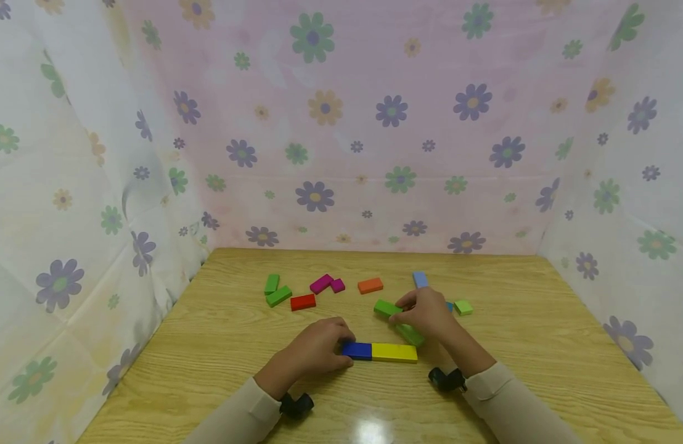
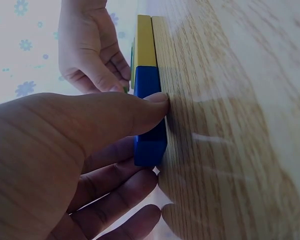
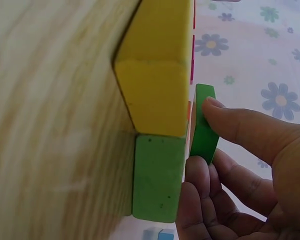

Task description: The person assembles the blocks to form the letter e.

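Note:
My left hand (image 1: 318, 348) pinches a dark blue block (image 1: 357, 351), thumb on its near side and fingers behind. A longer yellow block (image 1: 394, 353) lies end to end with the blue one, in line to its right. My right hand (image 1: 428, 313) holds a green block (image 1: 387, 309) between thumb and fingers; in the right wrist view this green block (image 3: 205, 131) appears raised off the table. Below that hand, another green block (image 1: 411, 335) lies slanted behind the yellow block's right end. The right palm is hidden in the head view.
Across the back of the wooden table (image 1: 208, 370) lie two green blocks (image 1: 278, 296), a red block (image 1: 303, 302), two magenta blocks (image 1: 322, 283) and an orange block (image 1: 370, 285). Around the right hand are a light blue block (image 1: 420, 279), a partly hidden blue block (image 1: 449, 306) and a lime block (image 1: 463, 307).

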`<state>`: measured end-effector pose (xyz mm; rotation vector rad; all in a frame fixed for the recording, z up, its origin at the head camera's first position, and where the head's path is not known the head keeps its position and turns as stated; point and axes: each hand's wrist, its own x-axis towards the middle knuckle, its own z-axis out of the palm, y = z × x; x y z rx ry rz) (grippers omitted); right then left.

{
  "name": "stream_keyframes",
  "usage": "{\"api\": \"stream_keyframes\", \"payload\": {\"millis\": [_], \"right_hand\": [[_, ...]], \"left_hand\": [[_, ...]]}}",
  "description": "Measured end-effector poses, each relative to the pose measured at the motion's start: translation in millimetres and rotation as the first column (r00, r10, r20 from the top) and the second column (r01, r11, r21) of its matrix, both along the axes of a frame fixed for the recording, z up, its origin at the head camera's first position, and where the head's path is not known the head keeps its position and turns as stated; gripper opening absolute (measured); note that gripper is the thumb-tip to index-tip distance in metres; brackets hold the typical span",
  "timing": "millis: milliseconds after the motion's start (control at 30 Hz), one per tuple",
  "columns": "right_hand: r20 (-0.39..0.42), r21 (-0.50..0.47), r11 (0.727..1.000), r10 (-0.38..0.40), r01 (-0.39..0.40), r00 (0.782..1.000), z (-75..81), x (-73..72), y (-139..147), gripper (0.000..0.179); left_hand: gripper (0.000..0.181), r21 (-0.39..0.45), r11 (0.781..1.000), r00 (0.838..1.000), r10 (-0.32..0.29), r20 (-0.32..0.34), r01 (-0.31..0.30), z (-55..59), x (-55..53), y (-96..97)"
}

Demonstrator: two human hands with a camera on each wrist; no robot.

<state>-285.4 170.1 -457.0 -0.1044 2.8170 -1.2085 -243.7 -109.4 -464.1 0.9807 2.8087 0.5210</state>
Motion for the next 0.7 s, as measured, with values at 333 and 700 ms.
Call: {"api": "stream_keyframes", "payload": {"millis": [333, 700], "right_hand": [[-0.013, 0.01, 1.0, 0.015, -0.014, 1.0, -1.8, 0.4, -2.3, 0.031], [-0.03, 0.029, 0.999, 0.023, -0.023, 0.999, -5.4, -0.7, -4.3, 0.029]], "left_hand": [[0.035, -0.005, 1.0, 1.0, -0.002, -0.003, 0.002, 1.5, 0.7, -0.3], [0.036, -0.006, 1.0, 1.0, -0.004, -0.005, 0.004, 1.1, 0.6, -0.3]]}}
